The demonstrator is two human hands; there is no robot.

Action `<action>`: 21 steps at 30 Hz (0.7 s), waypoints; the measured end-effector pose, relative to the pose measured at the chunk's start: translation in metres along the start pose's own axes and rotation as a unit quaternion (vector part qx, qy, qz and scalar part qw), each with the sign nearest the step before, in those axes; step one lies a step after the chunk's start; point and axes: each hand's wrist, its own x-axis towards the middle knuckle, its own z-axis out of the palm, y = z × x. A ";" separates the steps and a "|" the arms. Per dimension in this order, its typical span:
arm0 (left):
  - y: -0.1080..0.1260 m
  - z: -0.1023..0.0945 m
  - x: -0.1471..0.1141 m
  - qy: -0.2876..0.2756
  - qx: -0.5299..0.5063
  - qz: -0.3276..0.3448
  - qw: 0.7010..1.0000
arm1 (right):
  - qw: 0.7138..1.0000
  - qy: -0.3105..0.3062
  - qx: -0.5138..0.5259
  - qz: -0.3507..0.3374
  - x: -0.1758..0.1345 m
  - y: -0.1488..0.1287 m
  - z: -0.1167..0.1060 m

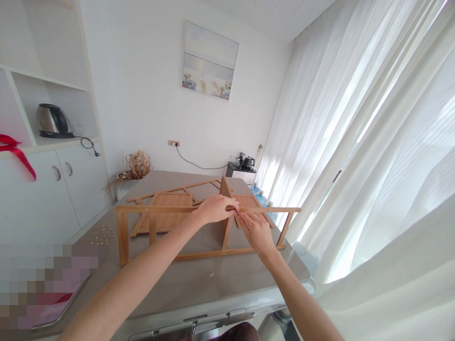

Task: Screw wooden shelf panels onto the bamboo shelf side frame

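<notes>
A light-brown wooden frame (pixel 156 209) stands on its long edge across the table, facing me. An upright wooden panel (pixel 226 187) meets its top rail a little right of the middle. My left hand (pixel 216 208) is closed over the rail at this joint, its fingers curled round the wood. Just right of it, my right hand (pixel 256 231) pinches at the near side of the same joint; whatever sits between its fingertips is too small to make out. Behind the frame lie a flat wooden panel (pixel 170 203) and another wooden panel (pixel 249 203).
Several small metal fasteners (pixel 103 236) lie on the grey-brown table (pixel 156 293) at the left. A thin wooden frame (pixel 202 185) rests at the back. Farther off are dried plants (pixel 137 166), a kettle stand (pixel 243 166), water bottles (pixel 261 195) and white curtains (pixel 320 118).
</notes>
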 end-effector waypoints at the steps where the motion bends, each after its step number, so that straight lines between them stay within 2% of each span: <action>1: 0.000 0.000 0.000 0.000 -0.001 0.000 1.000 | 1.000 -0.006 0.008 0.009 0.001 0.000 0.000; 4: 0.000 0.000 0.000 -0.002 0.000 0.001 1.000 | 0.995 -0.026 0.075 0.062 0.001 -0.004 0.000; 9: 0.001 -0.001 0.000 -0.005 -0.004 0.005 1.000 | 0.967 -0.053 0.210 0.133 0.000 -0.013 0.004; 11: 0.002 -0.002 0.000 -0.005 -0.008 0.007 1.000 | 0.970 -0.050 0.201 0.128 -0.001 -0.014 0.005; 16: 0.003 -0.004 0.000 -0.012 -0.016 0.009 1.000 | 0.995 -0.015 0.078 0.060 -0.005 -0.011 0.007; 21: 0.002 -0.003 0.000 -0.016 -0.011 0.011 1.000 | 0.998 0.001 0.048 0.046 -0.006 -0.004 0.006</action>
